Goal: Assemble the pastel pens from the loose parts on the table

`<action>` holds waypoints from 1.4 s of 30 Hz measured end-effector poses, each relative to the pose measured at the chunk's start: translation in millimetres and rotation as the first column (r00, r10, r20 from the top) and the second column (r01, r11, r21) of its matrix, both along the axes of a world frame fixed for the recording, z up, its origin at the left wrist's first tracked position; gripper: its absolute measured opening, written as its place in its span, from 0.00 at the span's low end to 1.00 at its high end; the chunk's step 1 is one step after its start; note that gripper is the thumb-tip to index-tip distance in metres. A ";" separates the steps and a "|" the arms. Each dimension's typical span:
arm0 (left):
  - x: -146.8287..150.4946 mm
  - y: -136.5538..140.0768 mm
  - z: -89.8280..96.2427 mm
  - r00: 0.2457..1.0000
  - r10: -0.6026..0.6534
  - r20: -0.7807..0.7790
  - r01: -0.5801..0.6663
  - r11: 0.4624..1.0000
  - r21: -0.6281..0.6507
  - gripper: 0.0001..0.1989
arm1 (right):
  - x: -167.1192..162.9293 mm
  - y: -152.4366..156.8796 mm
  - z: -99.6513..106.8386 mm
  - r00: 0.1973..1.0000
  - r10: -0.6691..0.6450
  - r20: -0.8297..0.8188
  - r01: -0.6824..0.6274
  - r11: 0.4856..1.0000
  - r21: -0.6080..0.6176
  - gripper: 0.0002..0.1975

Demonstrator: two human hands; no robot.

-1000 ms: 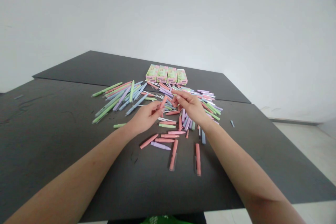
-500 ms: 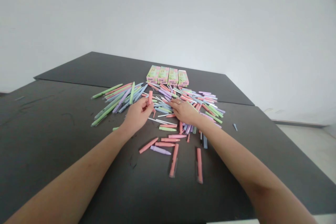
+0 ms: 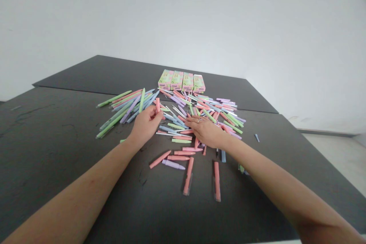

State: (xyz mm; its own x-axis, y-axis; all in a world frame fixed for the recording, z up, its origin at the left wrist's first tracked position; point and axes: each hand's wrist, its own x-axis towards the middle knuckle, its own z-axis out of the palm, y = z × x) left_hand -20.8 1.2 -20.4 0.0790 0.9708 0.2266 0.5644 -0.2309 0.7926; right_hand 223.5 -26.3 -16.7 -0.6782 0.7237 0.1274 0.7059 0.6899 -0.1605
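My left hand [image 3: 146, 122] is closed on a coral pen barrel [image 3: 158, 103], which stands upright between thumb and fingers. Palm down, my right hand [image 3: 207, 129] lies with fingers stretched over the middle of a heap of loose pen parts [image 3: 221, 108] in coral, green, blue and purple, with thin white refills among them. Its fingertips touch the parts; a ring shows on one finger. Nearer to me, between my forearms, are several coral pieces, a purple barrel [image 3: 173, 164] and two coral barrels with clear ends [image 3: 217, 181].
Left of the heap lies a pile of whole-looking pens [image 3: 126, 110]. Several green and pink boxes [image 3: 177, 80] stand in a row behind it. A small blue piece [image 3: 256, 137] sits apart at the right. The black table [image 3: 57, 141] reaches toward a pale wall.
My right hand has moved slightly down, toward me, over the heap, and some refills and parts there have shifted. My left hand has shifted slightly left, still holding the coral barrel.
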 end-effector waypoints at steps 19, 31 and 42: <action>1.5 -0.8 1.0 1.000 -0.024 -0.004 0.024 1.000 0.019 0.11 | 14.7 47.0 -13.9 0.979 -0.193 0.058 0.192 0.981 0.029 0.23; 6.3 -4.6 -0.5 0.998 -0.057 0.037 0.059 0.996 -0.069 0.13 | 15.5 7.7 7.0 0.983 -0.164 -0.085 0.162 0.986 -0.040 0.23; 6.9 -2.8 -4.0 0.998 -0.040 -0.052 0.039 0.999 -0.017 0.13 | 88.8 6.6 14.5 0.836 -0.548 0.017 0.548 0.835 -0.053 0.23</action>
State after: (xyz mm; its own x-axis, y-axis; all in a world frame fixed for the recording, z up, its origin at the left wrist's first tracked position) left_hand -13.9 -1.6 -24.4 0.1287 0.9702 0.2052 0.5961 -0.2410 0.7658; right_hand 312.3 -19.7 -2.2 -0.1686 0.9826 0.0773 0.9660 0.1804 -0.1854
